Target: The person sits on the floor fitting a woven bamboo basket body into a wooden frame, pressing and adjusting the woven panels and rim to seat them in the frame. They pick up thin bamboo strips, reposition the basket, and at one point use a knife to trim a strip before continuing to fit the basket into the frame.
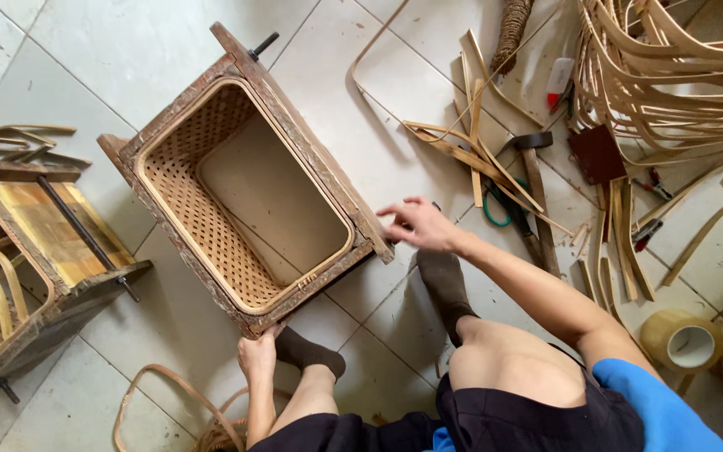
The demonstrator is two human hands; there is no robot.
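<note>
**Both hands at the near corners of the basket mould**

Pale floor tiles carry a rectangular wooden mould frame with a woven rattan basket set inside (248, 197), its long axis running diagonally away from the person toward upper right. Left hand (257, 356) grips the frame's near bottom corner, fingers curled on the edge. Right hand (418, 224) hovers with fingers spread, holding nothing, just beside the frame's right corner. A hammer (535, 184) lies farther right of the frame.
</note>
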